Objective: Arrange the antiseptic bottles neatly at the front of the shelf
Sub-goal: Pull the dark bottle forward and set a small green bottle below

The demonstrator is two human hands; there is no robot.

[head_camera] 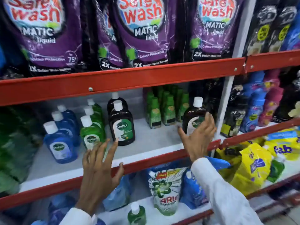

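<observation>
Both hands spread and empty, left hand (pixel 99 166) near the green bottle (pixel 91 135), right hand (pixel 198 137) beside the brown bottle (pixel 194 117) mid-shelf (pixel 154 143): rigid, smooth, probably liquid-heavy; grip the waist.

White shelf (pixel 155 142) with red front rail. Brown Dettol bottles (pixel 122 125) stood mid-shelf; left of them green Dettol bottles (pixel 91 132), then blue Dettol bottles (pixel 60 142); right, small green bottles (pixel 168 109), one brown bottle (pixel 194 116).
</observation>
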